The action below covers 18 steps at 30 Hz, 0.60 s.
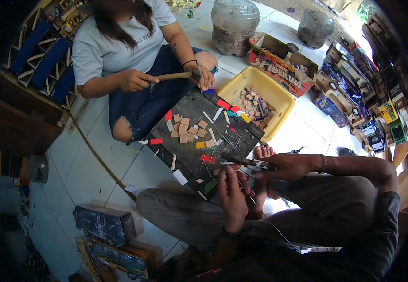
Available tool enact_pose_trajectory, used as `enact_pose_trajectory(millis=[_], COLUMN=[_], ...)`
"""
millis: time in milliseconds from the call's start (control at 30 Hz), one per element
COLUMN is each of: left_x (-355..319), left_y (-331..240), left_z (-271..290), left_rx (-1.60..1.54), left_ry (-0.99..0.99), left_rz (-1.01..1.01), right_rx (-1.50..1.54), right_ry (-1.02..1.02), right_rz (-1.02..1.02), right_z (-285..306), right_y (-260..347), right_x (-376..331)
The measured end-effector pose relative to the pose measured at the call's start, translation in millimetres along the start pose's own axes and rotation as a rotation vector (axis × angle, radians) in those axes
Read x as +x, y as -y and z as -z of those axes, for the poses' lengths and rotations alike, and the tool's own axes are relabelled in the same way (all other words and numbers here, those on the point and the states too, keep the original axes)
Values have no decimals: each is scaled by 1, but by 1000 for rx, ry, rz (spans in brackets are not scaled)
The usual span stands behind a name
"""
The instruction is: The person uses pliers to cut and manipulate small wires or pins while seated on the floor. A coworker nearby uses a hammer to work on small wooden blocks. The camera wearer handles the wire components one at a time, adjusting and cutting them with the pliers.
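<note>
My left hand is closed in a pinch on a thin metal wire, which trails down across my lap. Just above it, my right hand grips dark metal pliers, their jaws pointing left over the near corner of a dark board. Many short wire pieces lie scattered on that board near the jaws. Beside them are small wooden blocks and red, white, yellow and green scraps. Whether the jaws touch the wire cannot be made out.
Across the board a person holds a hammer over its far corner. A yellow basin of wooden blocks and a printed cardboard box stand beyond. Wooden toy vehicles are stacked at right; others sit at lower left.
</note>
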<state>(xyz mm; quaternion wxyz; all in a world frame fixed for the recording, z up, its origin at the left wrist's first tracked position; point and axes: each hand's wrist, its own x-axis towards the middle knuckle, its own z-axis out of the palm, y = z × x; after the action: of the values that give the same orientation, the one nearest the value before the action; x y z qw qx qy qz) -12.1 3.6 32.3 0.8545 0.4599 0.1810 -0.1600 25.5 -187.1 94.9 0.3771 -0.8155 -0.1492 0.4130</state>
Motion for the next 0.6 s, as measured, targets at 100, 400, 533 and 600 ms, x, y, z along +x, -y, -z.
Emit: enact_pose_trajectory(millis=[100, 400, 533, 600], left_x=[0, -2, -3, -3], left_y=[-1, -1, -3, -3], left_z=[-2, -3, -4, -4], left_rx=[8, -33, -23, -27], left_ry=[24, 27, 19, 26], left_rz=[14, 25, 55, 63], right_rx=[-112, -14, -49, -82], right_ry=[-26, -85, -89, -92], right_rz=[-51, -71, -84, -107], right_z=[-2, -4, -4, -5], right_y=[-10, -13, -6, -4], right_x=[-3, -9, -5, -6])
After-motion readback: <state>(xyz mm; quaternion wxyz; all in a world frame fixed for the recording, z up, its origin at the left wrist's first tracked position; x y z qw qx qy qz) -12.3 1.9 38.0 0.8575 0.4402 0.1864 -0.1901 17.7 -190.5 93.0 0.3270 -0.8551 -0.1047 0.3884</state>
